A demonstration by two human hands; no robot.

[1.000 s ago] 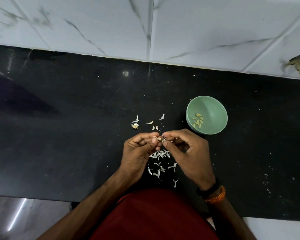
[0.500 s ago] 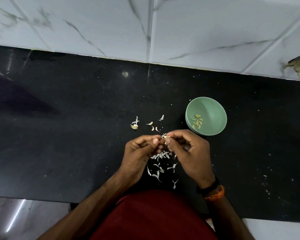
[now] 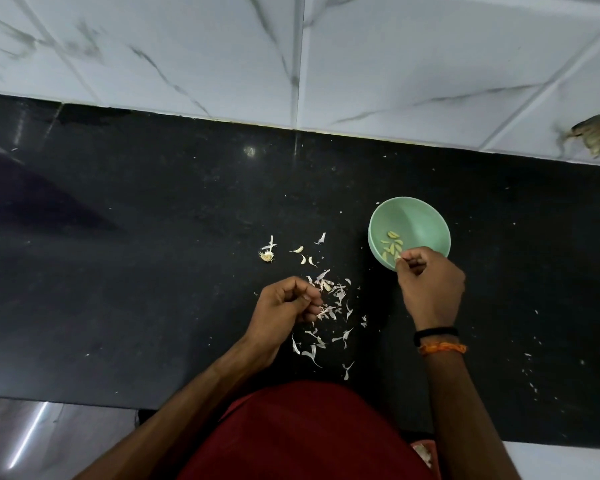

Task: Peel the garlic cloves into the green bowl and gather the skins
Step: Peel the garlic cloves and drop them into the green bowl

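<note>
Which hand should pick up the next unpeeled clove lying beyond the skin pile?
Left, probably. The left hand sits by the skin pile, nearer the loose cloves. The right hand is over the green bowl, fingertips pinching something small.

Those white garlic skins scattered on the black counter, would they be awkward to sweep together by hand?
Probably. The garlic skins look paper-thin and curled, so likely very light and floppy. They lie scattered on the smooth counter, so they may skid or flutter rather than pile up.

Single head view, looking steeply down from above the person's torso at the black counter [image 3: 153, 271], facing the tiled wall [image 3: 430, 57] behind it; fairly close, edges probably wide-angle distorted.
</note>
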